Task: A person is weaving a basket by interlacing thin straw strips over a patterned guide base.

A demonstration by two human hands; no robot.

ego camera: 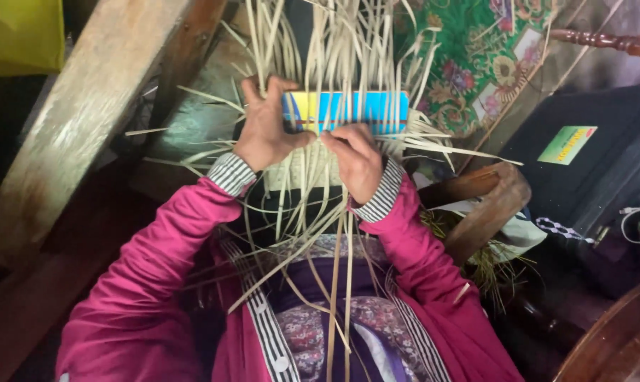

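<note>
Left hand and right hand both pinch pale straw strips against blue-yellow board, centre. Small woven patch done near; long strands loose far and near, mostly unwoven.

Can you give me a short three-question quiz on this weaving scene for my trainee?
1. True or false: both hands are on the work at once.
2. Multiple choice: what lies across the pale strips just beyond the hands? A) a red cord B) a blue and yellow flat box C) a metal rod
3. Short answer: which hand is nearer the wooden beam?

Key
1. True: the left hand and the right hand both press on the woven patch, fingers curled on the strips.
2. B: the blue and yellow flat box sits among the upright strips.
3. The left hand.
</note>
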